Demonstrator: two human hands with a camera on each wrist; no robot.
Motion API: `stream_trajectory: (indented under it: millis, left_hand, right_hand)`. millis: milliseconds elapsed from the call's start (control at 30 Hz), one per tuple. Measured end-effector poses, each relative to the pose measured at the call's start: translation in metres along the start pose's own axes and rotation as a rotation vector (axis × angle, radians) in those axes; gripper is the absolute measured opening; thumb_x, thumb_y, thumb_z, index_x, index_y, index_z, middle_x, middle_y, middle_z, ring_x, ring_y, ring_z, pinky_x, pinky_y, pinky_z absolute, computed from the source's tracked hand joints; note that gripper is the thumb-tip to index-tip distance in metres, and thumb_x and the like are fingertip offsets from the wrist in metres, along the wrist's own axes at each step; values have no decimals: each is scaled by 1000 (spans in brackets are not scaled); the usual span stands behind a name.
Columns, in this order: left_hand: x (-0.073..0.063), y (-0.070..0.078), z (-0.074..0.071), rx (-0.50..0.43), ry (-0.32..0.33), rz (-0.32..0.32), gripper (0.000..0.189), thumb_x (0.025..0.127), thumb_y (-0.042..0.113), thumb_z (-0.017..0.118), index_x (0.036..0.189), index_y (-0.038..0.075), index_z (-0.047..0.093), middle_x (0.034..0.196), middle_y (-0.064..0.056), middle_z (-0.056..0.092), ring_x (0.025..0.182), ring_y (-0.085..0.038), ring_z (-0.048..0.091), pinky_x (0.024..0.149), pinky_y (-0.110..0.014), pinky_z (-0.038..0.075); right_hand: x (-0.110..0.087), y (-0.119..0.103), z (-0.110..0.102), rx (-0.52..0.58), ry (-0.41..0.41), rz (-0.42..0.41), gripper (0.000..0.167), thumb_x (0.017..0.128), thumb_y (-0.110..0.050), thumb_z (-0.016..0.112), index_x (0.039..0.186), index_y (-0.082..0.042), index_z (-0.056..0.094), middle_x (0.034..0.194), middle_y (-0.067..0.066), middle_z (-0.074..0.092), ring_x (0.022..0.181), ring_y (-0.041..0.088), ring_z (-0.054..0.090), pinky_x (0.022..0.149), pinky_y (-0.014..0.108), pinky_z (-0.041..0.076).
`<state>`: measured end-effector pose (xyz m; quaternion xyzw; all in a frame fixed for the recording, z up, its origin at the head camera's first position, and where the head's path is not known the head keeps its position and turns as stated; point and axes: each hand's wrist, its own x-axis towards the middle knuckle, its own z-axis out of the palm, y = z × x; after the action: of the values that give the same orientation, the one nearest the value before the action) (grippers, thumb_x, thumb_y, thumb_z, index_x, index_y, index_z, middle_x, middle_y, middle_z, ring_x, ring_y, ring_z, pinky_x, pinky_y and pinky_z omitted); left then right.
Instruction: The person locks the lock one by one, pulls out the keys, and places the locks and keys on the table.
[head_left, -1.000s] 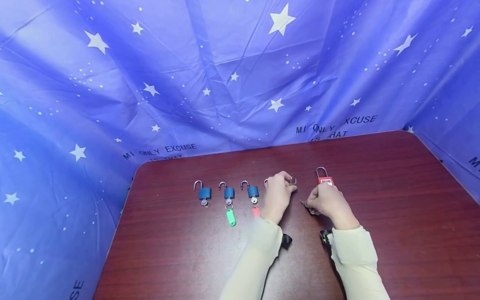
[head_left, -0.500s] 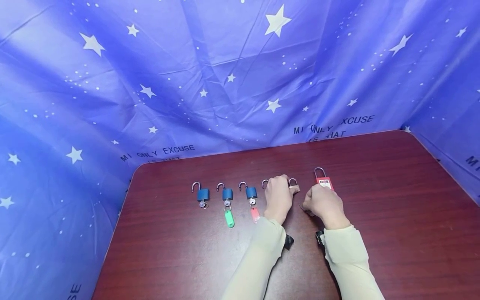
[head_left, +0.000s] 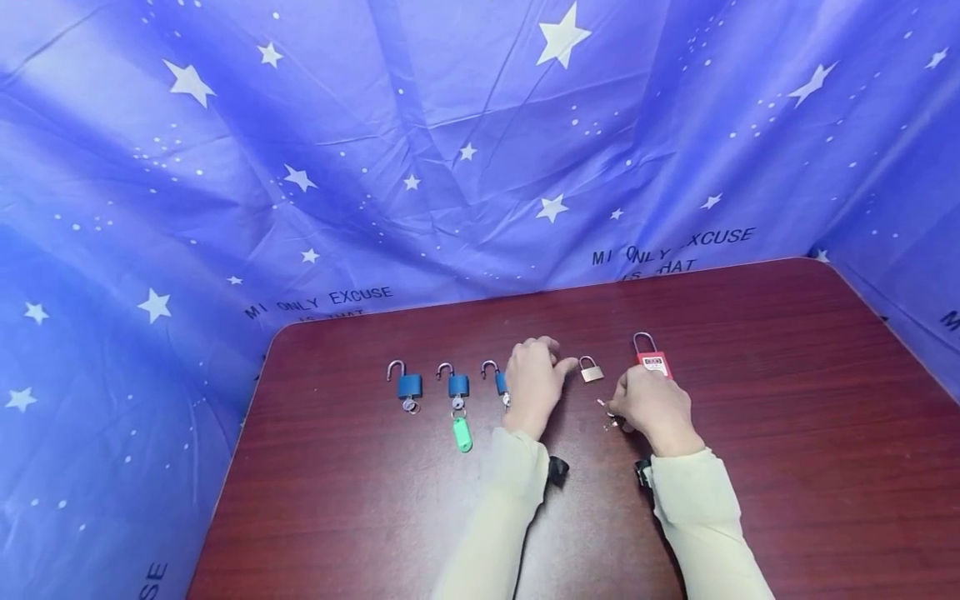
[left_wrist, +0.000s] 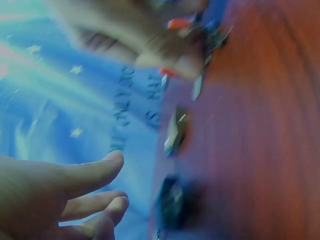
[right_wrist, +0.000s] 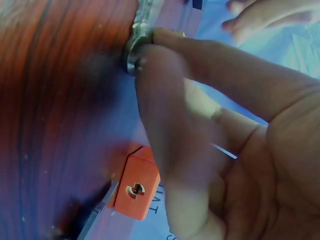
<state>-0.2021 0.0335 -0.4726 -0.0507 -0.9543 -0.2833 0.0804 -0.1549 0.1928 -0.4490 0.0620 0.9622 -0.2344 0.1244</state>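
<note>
One small bunch of metal keys [right_wrist: 132, 50], number too blurred to count, pinched between thumb and finger of the right hand [head_left: 654, 406], just nearside of the brass padlock [head_left: 592, 374] at the counter [head_left: 810, 433]; likely light, stiff, slippery, best held by the flat bows. One left hand [head_left: 534, 379], fingers apart, holding nothing, thumb near the brass padlock.
</note>
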Motion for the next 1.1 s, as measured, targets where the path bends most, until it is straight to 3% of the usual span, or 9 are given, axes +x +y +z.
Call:
stream_trajectory:
  millis: [233,467,700,867,1100]
  left_hand:
    - [4,-22,-31,-108,26,-67,25,85,31,78,104,14,75,74,7,64,82,-19,62,73,-34,52]
    - [4,-38,-46,-171,24,-92,22,87,26,77,104,12,76,75,6,71,76,-16,66,70,-33,52]
    - [0,-53,-55,-291,-48,-67,17,88,22,76,99,10,75,77,4,72,69,-7,63,70,-26,52]
    - [-4,-60,-57,-392,-95,-23,18,89,18,74,101,5,75,84,-1,74,73,-7,66,72,-20,54]
    - [-9,-64,-61,-408,-126,42,17,91,16,73,103,4,74,87,-3,75,77,-11,70,73,-18,55]
  right_hand:
    - [0,-3,-3,-17,-13,0,29,84,-32,74,65,-16,60,56,-4,60,61,19,60,60,47,45]
    - [1,-9,-6,-28,43,-28,26,84,-34,73,69,-17,61,76,2,64,73,31,61,61,49,47]
    - [7,-27,4,25,117,-105,20,85,-33,70,84,-13,70,82,5,71,73,27,65,59,49,50]
    - [12,-39,16,41,139,-132,31,83,-34,72,99,-8,72,80,7,69,73,30,66,54,44,48]
    - [15,-47,27,82,183,-182,40,80,-25,78,110,0,67,76,6,65,72,27,62,64,48,49]
